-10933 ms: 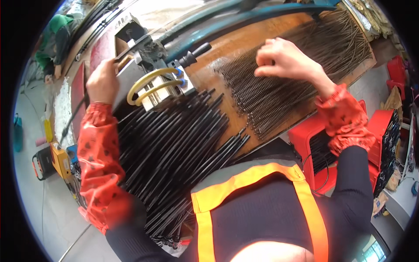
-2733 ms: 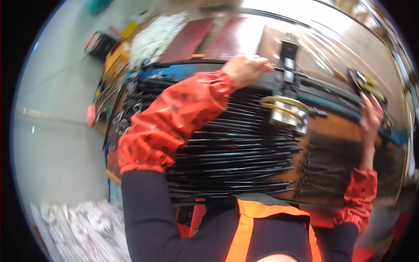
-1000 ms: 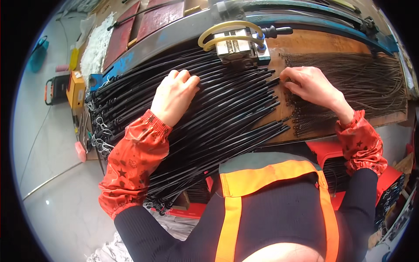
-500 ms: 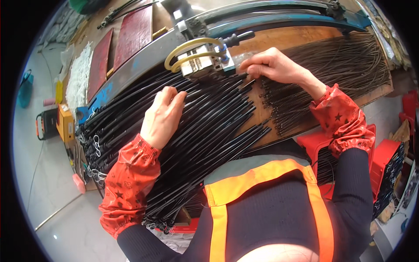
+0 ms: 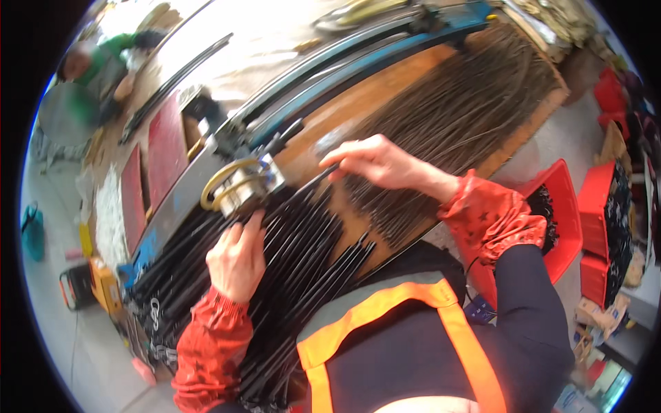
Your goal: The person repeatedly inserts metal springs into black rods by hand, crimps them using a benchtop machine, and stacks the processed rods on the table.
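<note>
A heap of long black tubes [image 5: 296, 275] lies across the wooden bench [image 5: 358, 103]. My left hand [image 5: 237, 260] rests flat on the tubes, its fingertips just below a small metal machine with a brass ring [image 5: 237, 186]. My right hand [image 5: 375, 162] pinches the end of a thin dark rod [image 5: 318, 180] that points toward the machine. Behind my right hand spreads a wide pile of thin grey-brown spring wires [image 5: 468, 103]. Both forearms wear red sleeve covers.
Blue and grey metal rails [image 5: 372, 48] run along the bench's far side. Red crates [image 5: 558, 220] stand on the floor at the right. Red panels [image 5: 165, 144] and a yellow tool [image 5: 103, 286] lie at the left. Another person in green [image 5: 96, 62] crouches at the far upper left.
My left hand has slid up the black tubes to the machine's base. My right hand stays by the machine, still pinching a thin rod. The view has tilted.
</note>
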Tool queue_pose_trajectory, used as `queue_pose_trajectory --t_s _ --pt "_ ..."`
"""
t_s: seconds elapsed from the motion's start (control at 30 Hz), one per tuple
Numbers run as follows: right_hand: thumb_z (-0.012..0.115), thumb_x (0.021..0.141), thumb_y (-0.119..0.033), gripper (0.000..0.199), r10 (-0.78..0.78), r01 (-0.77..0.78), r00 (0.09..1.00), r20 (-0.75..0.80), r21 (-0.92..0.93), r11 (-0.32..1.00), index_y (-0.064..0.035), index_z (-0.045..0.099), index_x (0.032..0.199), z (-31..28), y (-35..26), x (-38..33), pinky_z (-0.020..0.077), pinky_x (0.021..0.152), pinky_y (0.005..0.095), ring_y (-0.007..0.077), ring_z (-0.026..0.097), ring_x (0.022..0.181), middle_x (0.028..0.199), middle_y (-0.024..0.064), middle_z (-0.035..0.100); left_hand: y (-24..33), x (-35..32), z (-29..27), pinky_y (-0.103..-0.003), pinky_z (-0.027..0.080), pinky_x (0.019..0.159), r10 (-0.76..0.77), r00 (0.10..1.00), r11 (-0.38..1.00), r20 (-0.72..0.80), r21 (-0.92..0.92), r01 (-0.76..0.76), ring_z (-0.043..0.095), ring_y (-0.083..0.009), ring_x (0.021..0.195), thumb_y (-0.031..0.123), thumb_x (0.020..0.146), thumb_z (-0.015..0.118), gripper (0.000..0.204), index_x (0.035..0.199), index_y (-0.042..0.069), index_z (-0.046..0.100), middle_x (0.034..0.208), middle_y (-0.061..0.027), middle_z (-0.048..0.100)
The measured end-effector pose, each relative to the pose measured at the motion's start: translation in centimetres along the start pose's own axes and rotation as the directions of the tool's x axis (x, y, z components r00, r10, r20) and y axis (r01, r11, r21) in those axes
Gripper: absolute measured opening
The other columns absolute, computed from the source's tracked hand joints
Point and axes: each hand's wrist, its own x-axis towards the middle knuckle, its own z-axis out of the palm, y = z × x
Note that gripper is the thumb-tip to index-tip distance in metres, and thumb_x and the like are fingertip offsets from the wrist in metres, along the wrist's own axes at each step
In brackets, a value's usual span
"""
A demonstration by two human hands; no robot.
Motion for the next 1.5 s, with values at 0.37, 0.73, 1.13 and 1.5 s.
queue_pose_trajectory --t_s 0.37,0.73,1.13,1.5 --pt "0.073 0.086 -0.009 0.054 -0.467 0.467 0.874 0.133 -0.495 0.733 -0.0086 0.058 0.138 -0.8 -1.1 1.1 0.0527 0.095 0.0401 0.0301 0.065 0.105 0.107 0.0108 0.072 3.4 3.3 -3.1 -0.040 0.052 0.060 -0.005 0.979 0.998 0.202 0.059 -0.007 0.065 -0.0285 0.069 0.010 0.089 0.069 0.034 0.124 0.011 0.067 0.078 -0.0106 0.063" --pt "0.083 0.082 -0.028 0.048 -0.327 -0.003 0.894 -0.306 -0.735 0.678 -0.0119 0.068 0.125 -15.6 3.4 1.5 0.0538 0.064 0.0346 0.0210 0.063 0.065 0.072 0.0070 0.063 3.8 15.0 -3.3 -0.043 0.052 0.065 0.296 0.955 0.954 0.001 0.051 -0.295 0.064 -0.0338 0.077 0.012 0.092 0.066 0.030 0.120 0.004 0.063 0.086 -0.0138 0.062" --pt "0.076 0.089 -0.034 0.035 -0.687 0.341 0.718 -0.108 -0.806 0.484 -0.0099 0.071 0.114 -9.9 1.8 4.0 0.0599 0.067 0.0362 0.0216 0.073 0.071 0.075 0.0095 0.072 3.3 15.4 -2.5 -0.042 0.051 0.058 0.286 0.958 0.955 0.024 0.079 -0.287 0.064 -0.0295 0.068 0.015 0.090 0.068 0.032 0.121 0.018 0.067 0.076 -0.0076 0.060" --pt "0.074 0.088 -0.016 0.034 -0.522 0.291 0.816 -0.249 -0.604 0.742 -0.0070 0.071 0.120 -8.2 -1.7 2.8 0.0544 0.070 0.0332 0.0212 0.062 0.072 0.085 0.0061 0.070 0.2 11.0 -6.2 -0.041 0.050 0.065 0.214 0.973 0.961 -0.085 0.195 -0.195 0.061 -0.0267 0.072 0.008 0.088 0.067 0.035 0.123 0.014 0.068 0.074 -0.0078 0.057"
